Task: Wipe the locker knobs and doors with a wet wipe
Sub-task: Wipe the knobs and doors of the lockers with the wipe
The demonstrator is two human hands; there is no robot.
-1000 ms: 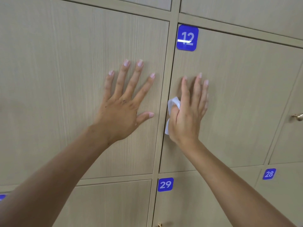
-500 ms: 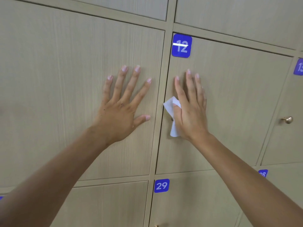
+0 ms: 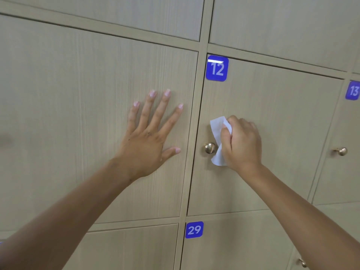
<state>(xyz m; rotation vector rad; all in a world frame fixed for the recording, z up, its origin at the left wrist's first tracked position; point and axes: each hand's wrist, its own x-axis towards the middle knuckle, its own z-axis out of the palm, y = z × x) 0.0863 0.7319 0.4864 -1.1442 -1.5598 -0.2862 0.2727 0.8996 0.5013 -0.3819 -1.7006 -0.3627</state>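
The light wood door of locker 12 [image 3: 272, 117] fills the middle right, with a round brass knob [image 3: 209, 148] near its left edge. My right hand [image 3: 242, 142] grips a crumpled white wet wipe [image 3: 217, 133] in curled fingers, just right of the knob; the wipe's lower end hangs beside the knob. My left hand [image 3: 150, 137] lies flat with spread fingers on the neighbouring door to the left [image 3: 78, 106].
Blue number plates read 12 [image 3: 217, 68], 13 [image 3: 353, 90] and 29 [image 3: 194, 229]. Locker 13 has its own brass knob [image 3: 341, 151] at the right. Another knob [image 3: 302, 263] shows at the bottom right. More doors surround these above and below.
My right hand went from flat on door 12 to curled round the wipe, uncovering the brass knob. My left hand stayed pressed on the left door.
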